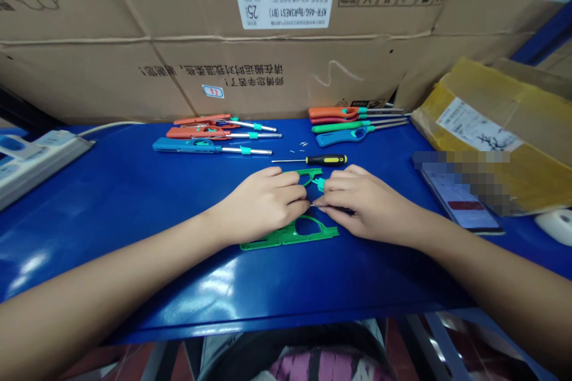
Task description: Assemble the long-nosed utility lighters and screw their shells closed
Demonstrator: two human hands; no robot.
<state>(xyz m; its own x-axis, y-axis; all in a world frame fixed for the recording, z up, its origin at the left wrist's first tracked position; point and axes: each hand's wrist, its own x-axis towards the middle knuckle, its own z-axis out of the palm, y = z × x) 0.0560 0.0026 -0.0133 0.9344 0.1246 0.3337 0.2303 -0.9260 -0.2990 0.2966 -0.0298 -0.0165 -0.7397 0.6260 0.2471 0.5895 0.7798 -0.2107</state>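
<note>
My left hand (273, 202) is closed, its fingers curled over a green lighter casing half (308, 176) that shows past the knuckles. Close beside it, my right hand (364, 202) pinches a thin piece, dark along one part (345, 210), with a pale tip toward the left fingertips; its kind is mostly hidden. A small teal plastic part (319, 184) sticks out at the right fingers. Below the hands lies a second green casing half (290, 236) with a trigger opening, partly under my left hand. Just beyond the hands rests a black and yellow screwdriver (327, 160).
Orange and blue long lighters (187, 145) lie at back left, more lighters (342, 138) at back right. Tiny white pieces (304, 144) sit between. A power strip (40, 158) is left; a phone (465, 196) and yellow parcel (527, 131) are right. A cardboard box (187, 18) stands behind.
</note>
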